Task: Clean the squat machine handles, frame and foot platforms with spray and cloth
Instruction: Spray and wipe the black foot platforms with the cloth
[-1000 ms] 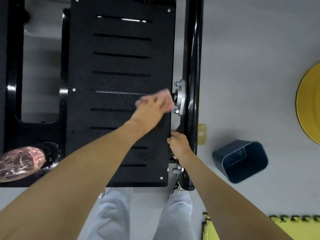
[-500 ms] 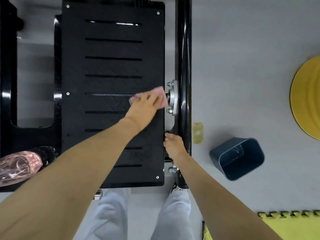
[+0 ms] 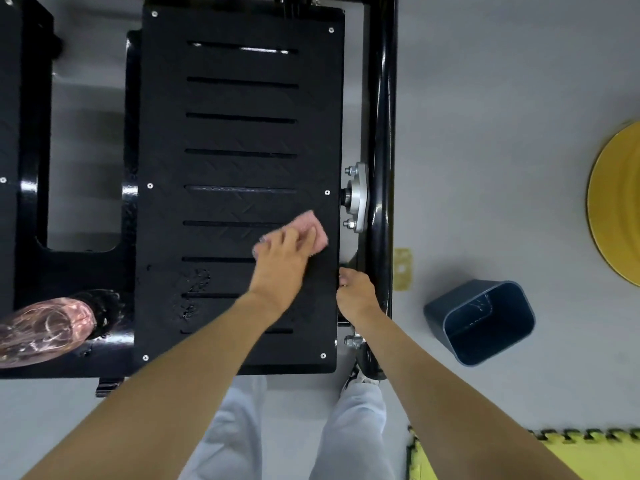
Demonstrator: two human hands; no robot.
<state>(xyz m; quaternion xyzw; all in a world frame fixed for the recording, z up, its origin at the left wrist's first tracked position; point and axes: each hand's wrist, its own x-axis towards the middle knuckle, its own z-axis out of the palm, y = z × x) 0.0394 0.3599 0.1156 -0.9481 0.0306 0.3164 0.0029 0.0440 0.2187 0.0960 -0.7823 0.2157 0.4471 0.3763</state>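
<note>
Left hand (image 3: 282, 259) slid nearer, flat on cloth (image 3: 320, 237), right hand (image 3: 356, 292) gripping platform (image 3: 242, 133)

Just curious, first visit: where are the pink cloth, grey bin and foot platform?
pink cloth (image 3: 322, 240), head view, its bare right corner.
grey bin (image 3: 498, 329), head view, its inner wall.
foot platform (image 3: 242, 135), head view, bare tread between slots.

From the left hand (image 3: 280, 261), the foot platform (image 3: 239, 133) is free and flat toward 12 and 10 o'clock. At 2 o'clock the silver bracket (image 3: 358, 199) stands in the narrow gap before the black frame tube (image 3: 381, 116). The right hand (image 3: 356, 292), gripping the platform edge, fills this gap at 4 o'clock. Beyond the tube the floor (image 3: 485, 116) is wide; a blue bin (image 3: 481, 320) stands farther out, between 3 and 4 o'clock.
</note>
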